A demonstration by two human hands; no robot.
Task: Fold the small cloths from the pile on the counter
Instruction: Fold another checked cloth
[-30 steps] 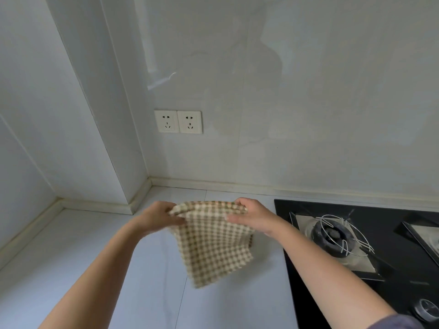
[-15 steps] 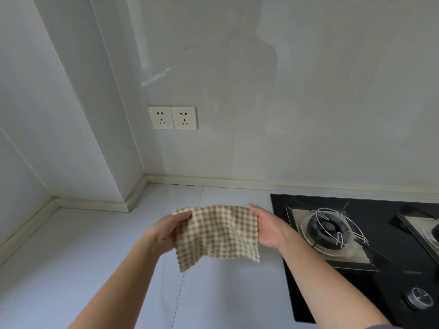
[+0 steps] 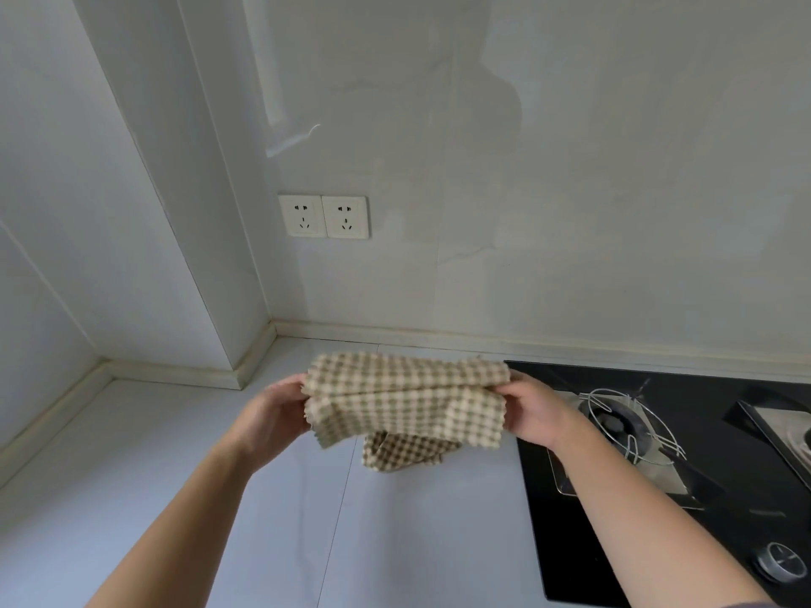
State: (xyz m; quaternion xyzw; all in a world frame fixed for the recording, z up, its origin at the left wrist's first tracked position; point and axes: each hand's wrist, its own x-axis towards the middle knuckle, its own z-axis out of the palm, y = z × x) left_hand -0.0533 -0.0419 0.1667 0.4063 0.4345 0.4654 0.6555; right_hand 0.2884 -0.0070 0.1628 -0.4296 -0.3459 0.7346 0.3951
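both hands are holding a checked cloth taut in the air just left of the hob

the left hand is pinching the cloth's edge farthest from the hob, and the right hand is pinching the edge nearest it, almost over the hob's left rim. they are likely pulling apart so the doubled layers are lying flat and the edges are lining up before the next fold. the cloth is hanging clear above the counter left of the hob, not touching it. it is looking beige and cream in small checks, with zigzag-cut edges. it is already folded over along the top, and a looser inner layer is sagging out below the middle, so the fold is looking uneven. the pile is not showing.
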